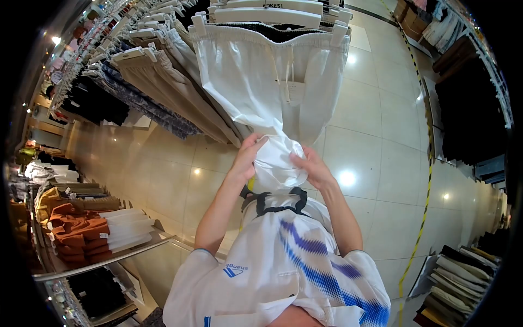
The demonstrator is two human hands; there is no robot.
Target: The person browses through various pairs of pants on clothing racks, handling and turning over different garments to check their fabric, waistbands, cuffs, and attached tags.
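Observation:
A pair of white drawstring trousers hangs by its elastic waist from a white clip hanger at the front of a rack. One trouser leg is lifted toward me and bunched between my hands. My left hand grips the cloth on its left side, fingers curled round the edge. On the other side, my right hand pinches the same leg, thumb on top. The lower end of the other leg hangs straight down behind. A small tag shows below the drawstring.
Beige trousers and blue patterned trousers hang on the rack to the left. Orange folded garments lie on a glass-edged shelf at lower left. Black clothes hang at right. Yellow-black tape runs along the tiled floor.

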